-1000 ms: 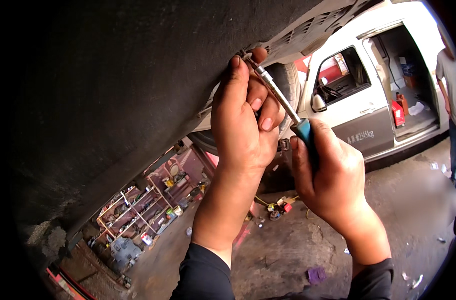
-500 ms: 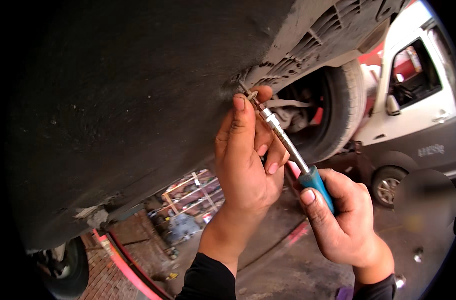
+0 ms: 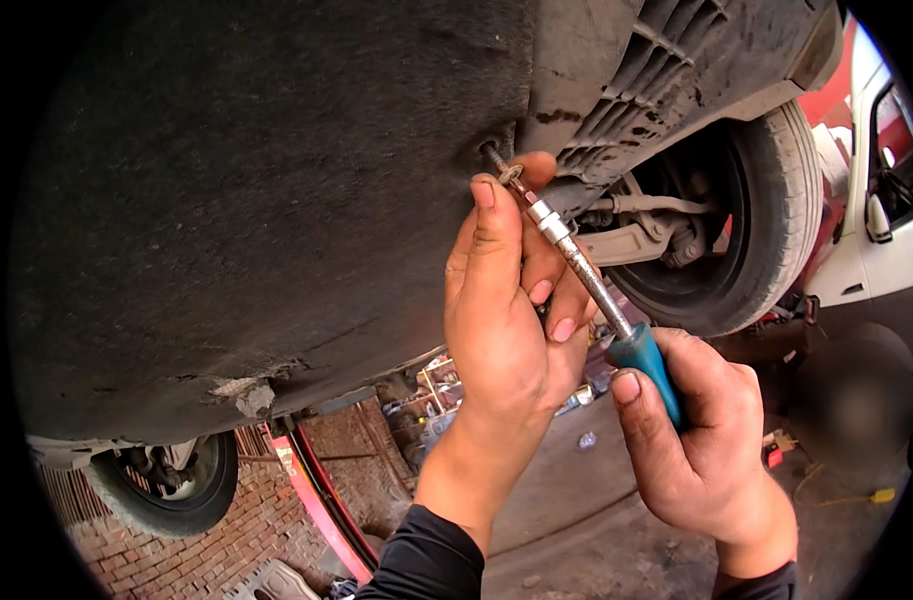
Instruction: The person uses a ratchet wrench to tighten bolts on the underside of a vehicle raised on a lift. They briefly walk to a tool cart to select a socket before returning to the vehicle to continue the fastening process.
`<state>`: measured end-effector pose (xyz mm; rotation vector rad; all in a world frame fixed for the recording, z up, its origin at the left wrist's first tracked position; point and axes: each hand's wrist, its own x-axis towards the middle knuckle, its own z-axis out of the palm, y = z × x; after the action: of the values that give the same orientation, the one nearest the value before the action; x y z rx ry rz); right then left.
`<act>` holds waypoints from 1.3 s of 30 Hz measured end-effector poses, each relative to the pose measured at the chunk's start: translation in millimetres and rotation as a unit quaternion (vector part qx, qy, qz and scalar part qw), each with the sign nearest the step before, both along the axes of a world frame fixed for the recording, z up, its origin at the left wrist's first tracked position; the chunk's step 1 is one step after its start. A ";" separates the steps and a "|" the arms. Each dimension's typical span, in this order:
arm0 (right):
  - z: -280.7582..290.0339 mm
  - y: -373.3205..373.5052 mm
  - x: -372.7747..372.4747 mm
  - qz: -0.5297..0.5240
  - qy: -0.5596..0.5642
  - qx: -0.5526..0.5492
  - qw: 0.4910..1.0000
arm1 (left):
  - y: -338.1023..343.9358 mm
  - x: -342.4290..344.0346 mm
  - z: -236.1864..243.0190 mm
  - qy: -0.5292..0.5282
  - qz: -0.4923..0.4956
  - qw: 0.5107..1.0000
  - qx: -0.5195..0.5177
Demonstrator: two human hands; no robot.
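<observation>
A socket screwdriver (image 3: 597, 284) with a teal handle and metal shaft slants up to the left. My right hand (image 3: 702, 440) is wrapped round its handle. At the shaft's upper end is a bolt (image 3: 494, 156) with a washer (image 3: 513, 173); its tip meets a hole in the dark felt-like underbody panel (image 3: 277, 230) overhead. My left hand (image 3: 512, 320) closes thumb and forefinger about the bolt by the washer, its other fingers curled beside the shaft. How far the bolt sits in the hole cannot be made out.
A grey ribbed plastic panel (image 3: 667, 90) adjoins the dark one. Beyond it are a wheel (image 3: 792, 210) and suspension arm (image 3: 617, 247). Another wheel (image 3: 212, 490) is at lower left, beside a red lift post (image 3: 317, 500). A white vehicle (image 3: 897, 255) stands at far right.
The view has shifted, so the wheel and white vehicle appear farther right and the lower-left wheel higher. Both hands keep the same grip, with the bolt tip still at the hole.
</observation>
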<state>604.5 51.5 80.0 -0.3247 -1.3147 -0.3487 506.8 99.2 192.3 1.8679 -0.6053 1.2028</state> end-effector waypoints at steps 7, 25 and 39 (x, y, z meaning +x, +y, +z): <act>7.3 6.7 -8.9 -0.010 0.022 0.015 1.000 | -0.3 -5.0 15.1 0.017 0.011 1.000 0.011; 2.1 -26.3 -24.8 0.236 0.163 -0.103 0.952 | 1.8 -9.3 -6.6 0.134 -0.020 0.990 0.024; -3.1 -41.2 -42.1 0.302 0.206 -0.151 0.919 | 7.5 -10.8 -13.2 0.211 -0.066 0.971 0.088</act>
<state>562.4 10.3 76.9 -0.2177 -0.9826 0.4325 496.0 106.8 179.1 2.1126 -0.6000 0.6515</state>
